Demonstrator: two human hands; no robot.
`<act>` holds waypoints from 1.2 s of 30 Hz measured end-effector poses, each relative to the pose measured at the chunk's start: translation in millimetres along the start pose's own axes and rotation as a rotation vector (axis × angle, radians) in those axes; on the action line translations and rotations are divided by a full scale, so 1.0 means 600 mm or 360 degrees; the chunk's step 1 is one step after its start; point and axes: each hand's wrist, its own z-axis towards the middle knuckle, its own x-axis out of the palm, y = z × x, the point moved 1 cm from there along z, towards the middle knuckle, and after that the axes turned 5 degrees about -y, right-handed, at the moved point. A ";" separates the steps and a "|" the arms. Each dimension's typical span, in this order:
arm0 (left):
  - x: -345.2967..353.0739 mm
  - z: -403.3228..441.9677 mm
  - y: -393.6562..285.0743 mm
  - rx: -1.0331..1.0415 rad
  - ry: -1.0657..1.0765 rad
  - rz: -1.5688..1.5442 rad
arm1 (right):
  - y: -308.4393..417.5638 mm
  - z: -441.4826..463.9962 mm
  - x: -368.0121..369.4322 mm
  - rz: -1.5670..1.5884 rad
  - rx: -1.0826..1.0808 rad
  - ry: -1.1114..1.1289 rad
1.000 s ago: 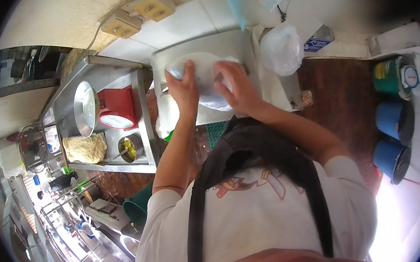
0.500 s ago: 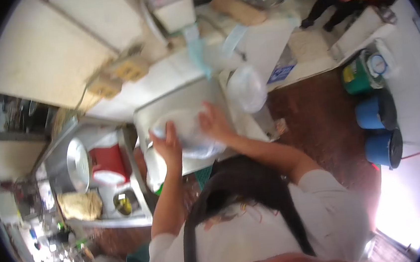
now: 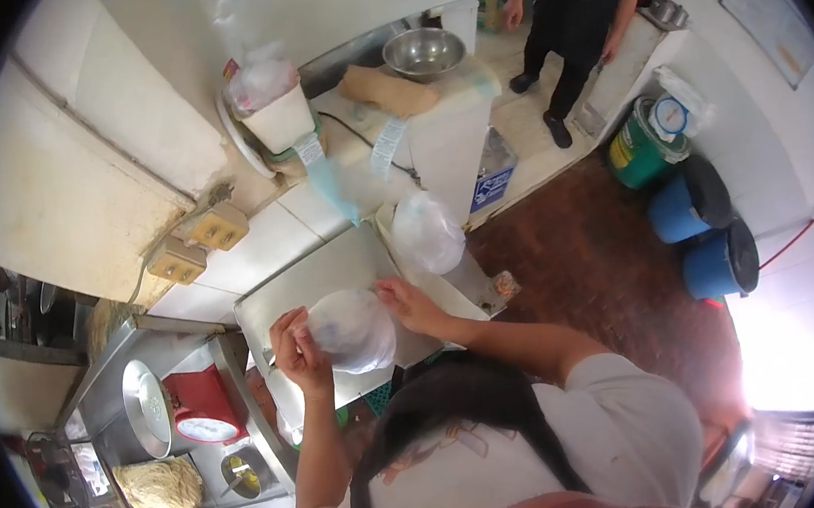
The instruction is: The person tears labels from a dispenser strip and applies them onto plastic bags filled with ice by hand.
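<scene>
A cloudy, translucent plastic bag is stretched between my two hands over a metal tray. At its left edge my left hand is closed, the fingers pinching the plastic. On the other side my right hand pinches the bag's upper right edge. What the bag contains cannot be made out. Just right of the tray, near my right hand, rests another whitish plastic bag.
Left stand a red scale, noodles and a small pot. Ahead are a steel bowl and a white container. Another person stands at the upper right, above blue bins.
The view has swung to the right and upward, bringing the other person and the back counter into sight. My fingers, spread earlier over the bag, now pinch its edges.
</scene>
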 end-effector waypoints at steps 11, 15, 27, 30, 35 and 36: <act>-0.042 0.099 -0.092 0.0288 -0.0343 -0.0667 | 0.026 0.006 0.001 0.0073 -0.0117 0.0177; -0.037 0.124 -0.187 0.0453 -0.0162 -0.1104 | 0.124 0.027 -0.027 0.0165 0.0245 0.0392; 0.065 0.092 -0.173 -0.0477 0.0389 -0.1354 | 0.160 0.039 -0.194 0.2382 0.0130 0.0974; 0.138 0.029 -0.120 -0.1505 0.0900 -0.1018 | 0.162 0.045 -0.232 0.2503 0.0074 0.1035; 0.185 -0.060 -0.046 -0.1716 0.1169 -0.1961 | 0.169 0.050 -0.305 0.2402 -0.0047 0.0901; 0.184 -0.046 -0.043 -0.1775 0.1061 -0.2038 | 0.168 0.054 -0.318 0.2357 -0.0069 0.0856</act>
